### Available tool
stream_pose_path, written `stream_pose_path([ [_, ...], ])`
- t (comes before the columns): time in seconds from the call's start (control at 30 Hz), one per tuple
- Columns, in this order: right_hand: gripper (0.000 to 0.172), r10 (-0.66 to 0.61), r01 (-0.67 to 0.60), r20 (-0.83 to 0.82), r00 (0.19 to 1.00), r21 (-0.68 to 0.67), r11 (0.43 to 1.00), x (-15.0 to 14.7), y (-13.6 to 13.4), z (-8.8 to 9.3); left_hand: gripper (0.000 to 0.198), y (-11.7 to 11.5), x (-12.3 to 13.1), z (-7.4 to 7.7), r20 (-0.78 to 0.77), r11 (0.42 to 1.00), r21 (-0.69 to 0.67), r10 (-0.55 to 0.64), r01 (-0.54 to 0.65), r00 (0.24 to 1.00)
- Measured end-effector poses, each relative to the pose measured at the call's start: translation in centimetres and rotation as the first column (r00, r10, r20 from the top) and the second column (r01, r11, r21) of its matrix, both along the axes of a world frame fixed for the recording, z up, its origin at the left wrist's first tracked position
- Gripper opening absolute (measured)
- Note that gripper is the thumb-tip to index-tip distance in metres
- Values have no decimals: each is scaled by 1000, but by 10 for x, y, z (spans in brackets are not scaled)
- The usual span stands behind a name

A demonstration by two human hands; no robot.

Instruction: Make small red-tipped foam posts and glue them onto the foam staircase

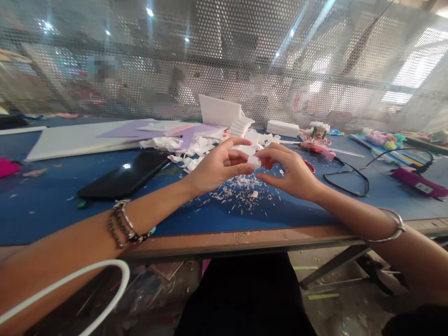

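My left hand (pixel 224 163) is closed in a pinch over the tabletop, holding a small white piece (pixel 254 161) at its thumb and fingertips. Whether that piece is foam or paper I cannot make out. From the other side, my right hand (pixel 289 170) meets it with bent fingers at its edge; the right thumb stands apart below. White crumbs (pixel 241 189) are scattered on the blue table underneath. Just behind the hands lie crumpled white scraps (pixel 201 147).
A black phone (pixel 126 176) lies left of the hands. White sheets (pixel 77 140) and a purple sheet (pixel 126 128) are stacked behind it. Red-handled scissors (pixel 311 149), a black cable (pixel 350 175) and a purple power strip (pixel 420 183) lie right. A perforated metal screen (pixel 238 60) stands behind.
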State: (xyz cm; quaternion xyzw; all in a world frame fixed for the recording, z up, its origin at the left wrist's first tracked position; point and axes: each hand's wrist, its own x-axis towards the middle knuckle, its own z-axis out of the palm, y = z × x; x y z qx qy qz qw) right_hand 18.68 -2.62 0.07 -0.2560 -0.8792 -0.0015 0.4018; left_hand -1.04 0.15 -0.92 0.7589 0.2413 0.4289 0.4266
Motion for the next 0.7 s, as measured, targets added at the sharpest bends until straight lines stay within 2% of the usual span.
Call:
stream_pose_path([
  [0.2,15,-28,29,-16,999,69,997,-5,-4,-1,47,-2,3,-1,11,991,-97,-93,94,996],
  [0.47,8,-60,61,-11,998,155,986,-4,-3,-1,46,-4,5,-2,70,984,-149,-92,102,993],
  [0.7,14,-9,-19,102,995,271,962,0,0,-2,22,-2,2,-6,-37,978,-132,-166,160,985],
])
